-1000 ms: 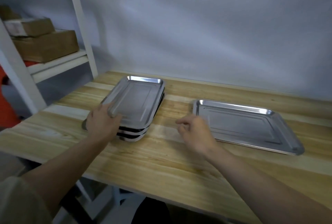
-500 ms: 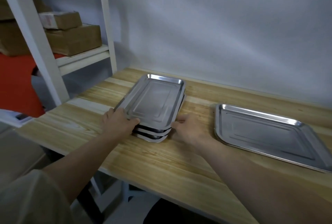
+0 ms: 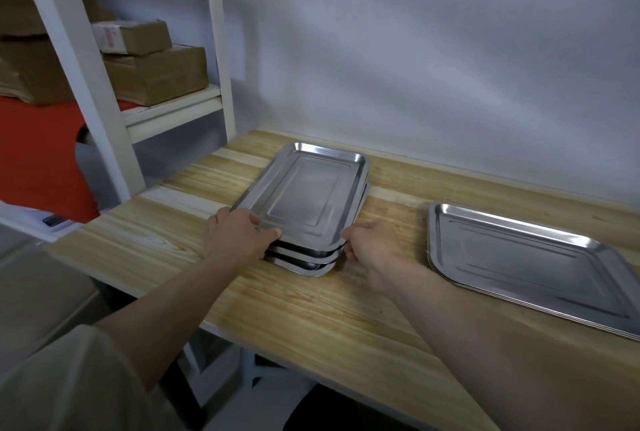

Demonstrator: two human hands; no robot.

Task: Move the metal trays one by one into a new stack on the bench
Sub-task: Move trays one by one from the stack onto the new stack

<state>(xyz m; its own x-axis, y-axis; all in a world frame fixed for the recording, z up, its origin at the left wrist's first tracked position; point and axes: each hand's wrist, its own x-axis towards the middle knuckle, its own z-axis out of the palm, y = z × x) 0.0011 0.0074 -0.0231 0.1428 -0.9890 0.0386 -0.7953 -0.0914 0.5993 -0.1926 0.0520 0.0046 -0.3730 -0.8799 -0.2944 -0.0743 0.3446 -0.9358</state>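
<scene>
The left hand has its grip closed on the near left corner of the top tray, thumb lying over the rim and the other fingers hidden beneath it. The right hand curls at the near right corner of the same tray, fingertips touching the rim; whether that grip is fully clamped cannot be told, as the fingers are turned away from the camera. The top tray sits slightly askew on a short stack of stainless steel trays, whose lower rims show just below, between the two hands. This stack lies left of centre on the wooden desk. Well apart to the right, a second stack of trays lies flat, its layered edges visible along the near left side. At far left a white shelf unit carries cardboard boxes
</scene>
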